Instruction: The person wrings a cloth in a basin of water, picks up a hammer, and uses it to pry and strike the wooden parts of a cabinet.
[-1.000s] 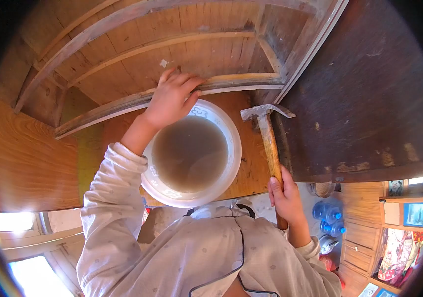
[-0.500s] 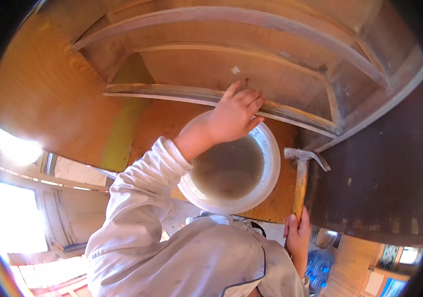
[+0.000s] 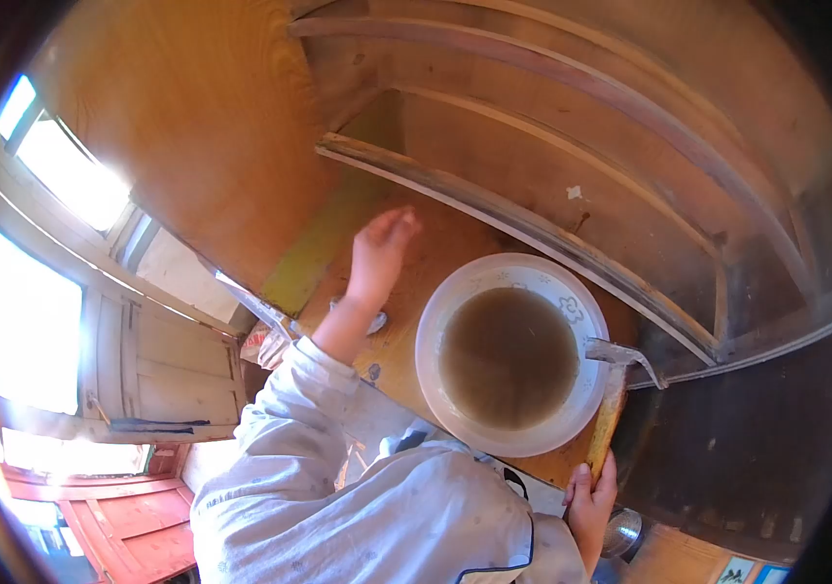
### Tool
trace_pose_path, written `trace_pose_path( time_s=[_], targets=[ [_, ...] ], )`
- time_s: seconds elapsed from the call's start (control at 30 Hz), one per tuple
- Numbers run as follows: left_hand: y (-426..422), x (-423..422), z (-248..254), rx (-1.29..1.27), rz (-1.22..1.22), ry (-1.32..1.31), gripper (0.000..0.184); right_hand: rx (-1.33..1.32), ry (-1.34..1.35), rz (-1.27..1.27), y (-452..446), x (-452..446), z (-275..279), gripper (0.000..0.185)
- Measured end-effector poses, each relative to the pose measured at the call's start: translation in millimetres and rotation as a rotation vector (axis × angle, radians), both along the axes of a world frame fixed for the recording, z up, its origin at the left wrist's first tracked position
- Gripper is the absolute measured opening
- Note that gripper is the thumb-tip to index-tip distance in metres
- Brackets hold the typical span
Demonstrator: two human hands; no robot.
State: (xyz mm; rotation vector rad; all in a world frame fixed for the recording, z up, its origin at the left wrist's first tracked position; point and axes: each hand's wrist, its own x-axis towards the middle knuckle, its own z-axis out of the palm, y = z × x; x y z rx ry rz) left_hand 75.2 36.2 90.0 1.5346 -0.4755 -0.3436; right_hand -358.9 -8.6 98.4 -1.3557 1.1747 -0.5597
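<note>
My right hand (image 3: 593, 506) is wrapped round the wooden handle of a claw hammer (image 3: 613, 414), whose metal head is up by the basin's right rim. My left hand (image 3: 380, 261) is raised over the left part of the wooden surface, its fingers curled together and slightly blurred. Anything inside those fingers is hidden. Between the hands stands a white basin (image 3: 435, 389) holding cloudy brown water. Behind it runs a worn wooden rail (image 3: 523, 238) of the open cabinet frame; neither hand touches it.
The cabinet's wooden side panel (image 3: 212, 146) rises at the left, and more curved frame strips (image 3: 552, 54) cross the back. A dark panel (image 3: 727, 438) borders the right. A small pale object (image 3: 377, 321) lies near my left wrist. Bright windows (image 3: 22, 331) are far left.
My left hand has come off the wooden rail and moved left, its fingers now curled. The hammer stays in my right hand. The view has turned, showing more of the room's left side.
</note>
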Motion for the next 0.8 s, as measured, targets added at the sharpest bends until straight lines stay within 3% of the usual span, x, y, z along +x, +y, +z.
trace_pose_path(
  time_s=[0.17, 0.3, 0.47, 0.57, 0.67, 0.77, 0.8],
  targets=[
    [-13, 65, 17, -0.137, 0.064, 0.397, 0.041, -0.017, 0.026, 0.114, 15, 26, -14, 0.046],
    [-29, 98, -9, -0.211, 0.067, 0.388, 0.039, -0.045, 0.069, 0.185, 33, 45, -9, 0.04],
    [-23, 97, -8, -0.257, 0.021, 0.371, 0.041, -0.15, 0.115, 0.206, 54, 54, -16, 0.034],
    [-22, 103, -11, -0.233, -0.023, 0.397, 0.042, -0.068, -0.029, 0.201, 61, 65, -9, 0.032],
    [-14, 96, -3, -0.162, -0.118, 0.437, 0.046, -0.071, -0.124, 0.241, 59, 66, -8, 0.046],
    [-2, 47, -3, 0.032, -0.031, 0.019, 0.037, -0.089, -0.135, 0.295, 45, 72, 8, 0.047],
    [10, 28, -5, 0.049, -0.234, -0.1, 0.035, -0.096, -0.101, 0.297, 39, 74, 12, 0.047]
  ],
)
